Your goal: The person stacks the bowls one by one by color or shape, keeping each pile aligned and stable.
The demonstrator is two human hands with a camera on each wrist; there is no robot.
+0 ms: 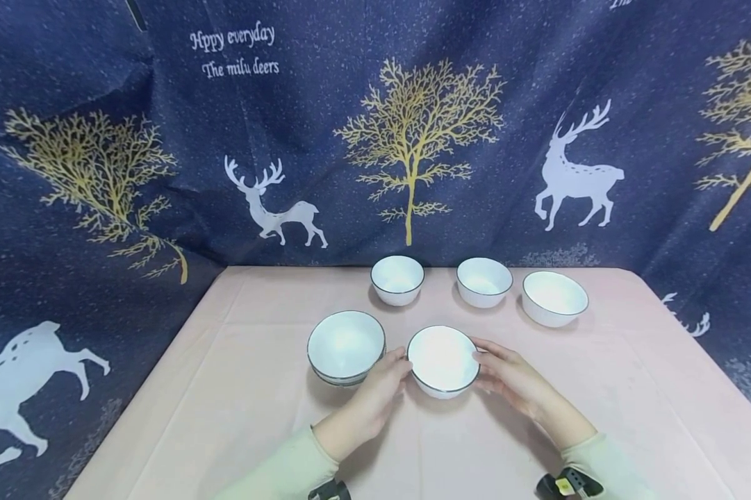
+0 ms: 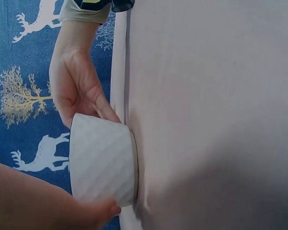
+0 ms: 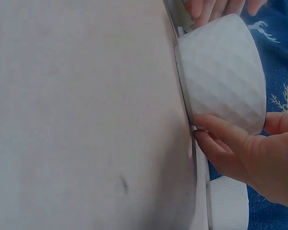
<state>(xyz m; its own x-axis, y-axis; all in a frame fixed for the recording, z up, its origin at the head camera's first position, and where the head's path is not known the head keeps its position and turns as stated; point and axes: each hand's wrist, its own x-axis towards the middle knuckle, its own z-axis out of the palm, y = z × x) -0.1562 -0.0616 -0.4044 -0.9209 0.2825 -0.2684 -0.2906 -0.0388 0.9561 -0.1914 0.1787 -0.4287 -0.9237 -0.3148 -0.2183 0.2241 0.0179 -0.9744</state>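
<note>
A white bowl (image 1: 444, 361) with a thin dark rim stands upright between my two hands in the head view. My left hand (image 1: 380, 394) holds its left side, thumb at the rim. On the opposite side my right hand (image 1: 517, 383) grips it, with the thumb at the rim and fingers along the outer wall. The right wrist view shows the bowl's diamond-patterned wall (image 3: 223, 76) and the fingers (image 3: 221, 132) low against it. Just left of this bowl is a stack of similar bowls (image 1: 345, 347), partly behind my left hand.
Along the back of the pink-covered table (image 1: 237, 389) stand three separate white bowls: one at middle (image 1: 397, 280), another right of it (image 1: 484, 282) and a third farther right (image 1: 554, 298). A dark blue deer-and-tree cloth (image 1: 362, 139) hangs behind the table.
</note>
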